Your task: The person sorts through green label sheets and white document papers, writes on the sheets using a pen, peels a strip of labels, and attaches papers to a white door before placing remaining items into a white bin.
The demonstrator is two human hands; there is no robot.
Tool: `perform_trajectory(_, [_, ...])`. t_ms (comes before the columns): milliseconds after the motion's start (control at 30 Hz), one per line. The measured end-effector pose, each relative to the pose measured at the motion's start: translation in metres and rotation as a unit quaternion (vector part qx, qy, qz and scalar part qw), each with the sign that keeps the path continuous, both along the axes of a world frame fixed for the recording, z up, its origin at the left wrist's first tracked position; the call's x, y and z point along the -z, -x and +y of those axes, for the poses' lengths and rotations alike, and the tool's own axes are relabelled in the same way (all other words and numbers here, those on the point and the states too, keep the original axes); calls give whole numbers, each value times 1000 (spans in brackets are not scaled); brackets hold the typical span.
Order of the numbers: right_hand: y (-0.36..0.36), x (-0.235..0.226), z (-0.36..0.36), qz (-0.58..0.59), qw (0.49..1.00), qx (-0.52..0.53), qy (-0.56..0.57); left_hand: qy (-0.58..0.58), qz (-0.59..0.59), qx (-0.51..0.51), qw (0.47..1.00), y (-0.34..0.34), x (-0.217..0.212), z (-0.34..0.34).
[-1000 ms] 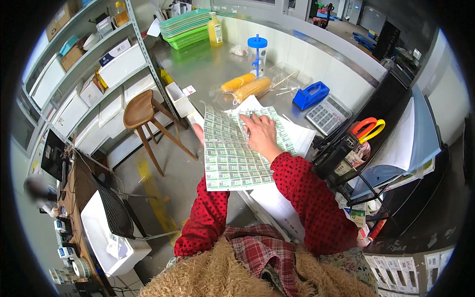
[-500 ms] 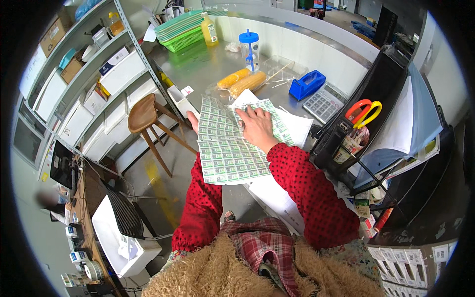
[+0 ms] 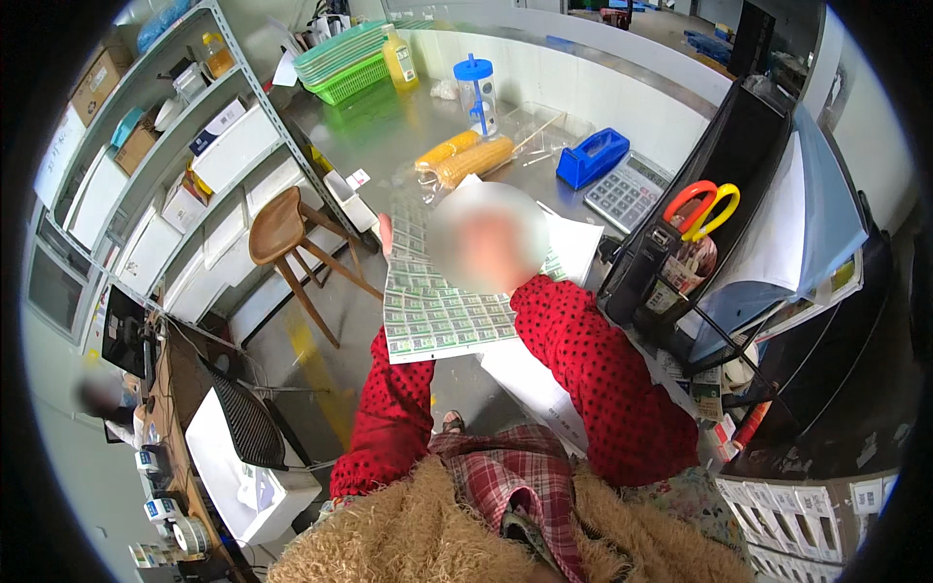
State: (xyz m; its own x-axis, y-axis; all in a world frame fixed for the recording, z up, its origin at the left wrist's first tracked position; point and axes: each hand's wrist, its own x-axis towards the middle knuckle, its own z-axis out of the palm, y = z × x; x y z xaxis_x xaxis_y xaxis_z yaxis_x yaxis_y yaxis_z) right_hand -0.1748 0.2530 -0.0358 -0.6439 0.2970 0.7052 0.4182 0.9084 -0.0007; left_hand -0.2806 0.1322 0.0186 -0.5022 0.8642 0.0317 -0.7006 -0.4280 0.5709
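Observation:
A sheet of small green-and-white printed labels lies tilted across my forearms, over the table's near edge. At its left edge my left hand grips the sheet; only a bit of the hand shows, the rest being hidden behind the paper. My right hand is over the sheet's upper right part, but a round blur covers it, so its fingers cannot be made out. White paper sticks out from under the sheet on the right, and another printed white page hangs below.
On the metal table stand corn cobs in clear wrap, a blue-lidded cup, a blue tape dispenser and a calculator. At right is a black organiser with scissors. A wooden stool stands left.
The view has shifted slightly. The label sheet stays in my left hand, and my right hand stays over it, now blurred where its spread fingers showed before.

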Motion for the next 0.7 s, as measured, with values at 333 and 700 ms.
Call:
perform_trajectory(333, [21,20,14,-34,998,-26,38,3,-18,-79,997,-51,-17,-37])
perform_trajectory(700, [7,-22,2,2,950,-174,260,-11,42,-120,992,-65,-9,-72])
